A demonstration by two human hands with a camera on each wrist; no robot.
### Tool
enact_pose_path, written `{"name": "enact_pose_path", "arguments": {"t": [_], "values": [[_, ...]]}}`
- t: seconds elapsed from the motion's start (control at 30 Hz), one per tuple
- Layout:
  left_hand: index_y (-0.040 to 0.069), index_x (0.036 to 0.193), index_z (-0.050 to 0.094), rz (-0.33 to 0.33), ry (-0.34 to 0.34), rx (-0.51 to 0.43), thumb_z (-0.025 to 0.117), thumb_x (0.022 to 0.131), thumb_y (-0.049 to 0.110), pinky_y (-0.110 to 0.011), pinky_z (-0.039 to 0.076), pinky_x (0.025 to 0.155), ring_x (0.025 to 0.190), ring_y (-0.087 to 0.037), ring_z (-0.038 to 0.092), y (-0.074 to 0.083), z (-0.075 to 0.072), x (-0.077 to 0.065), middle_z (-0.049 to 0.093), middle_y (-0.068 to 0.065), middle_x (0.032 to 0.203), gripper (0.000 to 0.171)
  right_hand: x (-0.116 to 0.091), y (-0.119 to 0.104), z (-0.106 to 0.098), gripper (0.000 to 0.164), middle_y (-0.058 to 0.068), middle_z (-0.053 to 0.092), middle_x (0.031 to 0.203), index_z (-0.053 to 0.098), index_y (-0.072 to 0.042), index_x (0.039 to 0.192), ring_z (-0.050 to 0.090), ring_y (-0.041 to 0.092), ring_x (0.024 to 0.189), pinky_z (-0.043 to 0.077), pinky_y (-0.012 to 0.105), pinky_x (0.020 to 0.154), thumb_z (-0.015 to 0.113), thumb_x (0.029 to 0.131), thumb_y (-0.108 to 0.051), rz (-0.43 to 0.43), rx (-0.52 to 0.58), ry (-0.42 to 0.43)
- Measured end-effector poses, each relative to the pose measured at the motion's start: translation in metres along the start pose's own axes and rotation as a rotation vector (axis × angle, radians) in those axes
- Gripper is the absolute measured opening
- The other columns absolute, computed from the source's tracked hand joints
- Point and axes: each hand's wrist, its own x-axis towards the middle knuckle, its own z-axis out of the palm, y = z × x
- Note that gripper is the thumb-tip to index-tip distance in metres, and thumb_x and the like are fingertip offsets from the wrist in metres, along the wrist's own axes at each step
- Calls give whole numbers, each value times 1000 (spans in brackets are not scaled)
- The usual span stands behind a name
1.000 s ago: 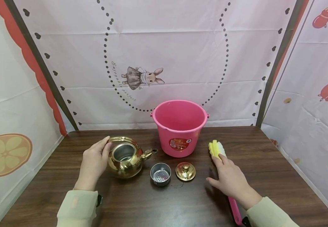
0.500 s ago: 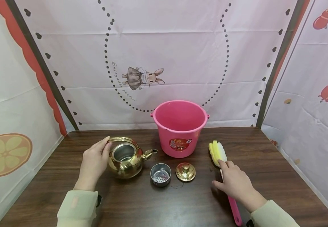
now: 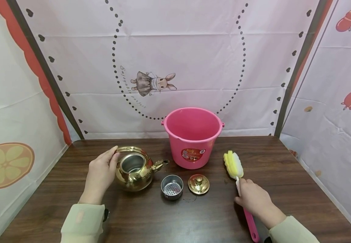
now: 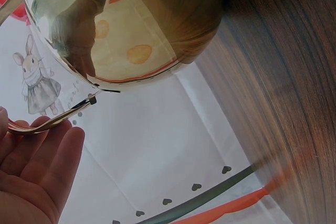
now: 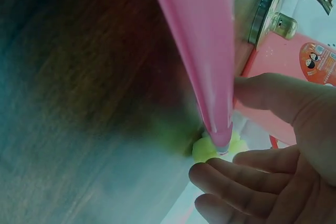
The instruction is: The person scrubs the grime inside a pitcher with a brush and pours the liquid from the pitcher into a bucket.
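Note:
My left hand (image 3: 100, 173) grips the arched handle of a gold teapot (image 3: 134, 180), which stands lidless on the table. In the left wrist view, the fingers (image 4: 63, 153) lie against the handle. My right hand (image 3: 255, 199) lies over the handle of a sponge brush (image 3: 250, 224) with a yellow-and-white head. Its thumb (image 5: 268, 93) touches the pink handle in the right wrist view, while the fingers stay loosely extended near the brush's neck. Between the hands sit a steel strainer cup (image 3: 172, 187) and the gold teapot lid (image 3: 198, 184).
A pink bucket (image 3: 192, 152) stands upright behind the strainer and lid, near the table's far edge. The dark wooden table (image 3: 163, 222) is bordered by printed cloth walls (image 3: 199, 64) at the back and both sides.
My right hand has drawn back from the brush head along the brush, and its thumb has come in against the handle. The left hand and teapot have stayed put.

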Motion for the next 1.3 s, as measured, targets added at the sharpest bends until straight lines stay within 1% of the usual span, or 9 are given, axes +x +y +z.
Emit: {"name": "enact_pose_path", "arguments": {"t": [0.13,0.27,0.37,0.43,0.6,0.8,0.97,1.17,1.3], "values": [[-4,120,62,2,2,-2,59,93,11,-56,51,84,103,-43,62,0,0,0,65,-25,114,30,0,1,0,27,7,53,68,56,1,82,52,18,56,43,37,46,74,68,-14,22,10,-27],[-4,120,62,-1,2,-3,59,93,11,-56,51,84,103,-43,62,-1,1,0,65,-25,114,31,-1,2,-1,21,6,54,66,56,0,80,50,17,55,41,35,44,70,69,-9,49,21,-72],[-4,120,62,-2,1,-2,59,93,11,-56,51,85,103,-43,62,-1,1,0,65,-25,114,31,-2,2,-1,15,3,52,63,55,-3,77,48,17,53,38,32,43,68,69,-7,68,31,-97],[-4,120,62,-5,-2,-2,59,93,12,-56,51,85,103,-43,62,-1,0,-1,64,-25,114,31,-2,2,0,13,2,50,60,53,-5,71,46,17,51,36,31,42,66,69,-6,83,37,-109],[-3,121,62,-14,-13,0,58,94,13,-56,51,85,104,-43,62,-1,0,-1,64,-25,115,31,-2,3,1,19,1,47,56,47,-10,60,44,16,48,33,29,40,64,69,-6,109,40,-126],[-3,121,62,-17,-18,-1,58,94,13,-56,51,86,104,-42,62,-2,1,0,64,-25,116,32,-1,4,1,18,2,48,58,49,-8,64,47,17,49,36,31,41,64,73,-7,105,46,-132],[-3,121,62,-13,-15,0,58,94,13,-55,51,85,104,-43,62,-2,1,0,64,-25,115,31,-1,5,3,20,2,48,57,48,-8,62,46,17,49,36,31,40,62,76,-6,95,39,-138],[-3,121,62,-16,-19,-1,58,94,12,-55,51,85,104,-42,62,-2,1,0,64,-25,116,31,-2,4,2,13,5,50,59,50,-6,66,47,19,50,37,34,40,57,78,-6,123,46,-141],[-3,121,62,-15,-19,0,58,94,12,-56,51,86,105,-42,62,-2,0,0,64,-25,115,31,-2,5,1,10,7,52,61,50,-3,71,50,21,51,39,38,41,54,80,-7,135,53,-104]]}}
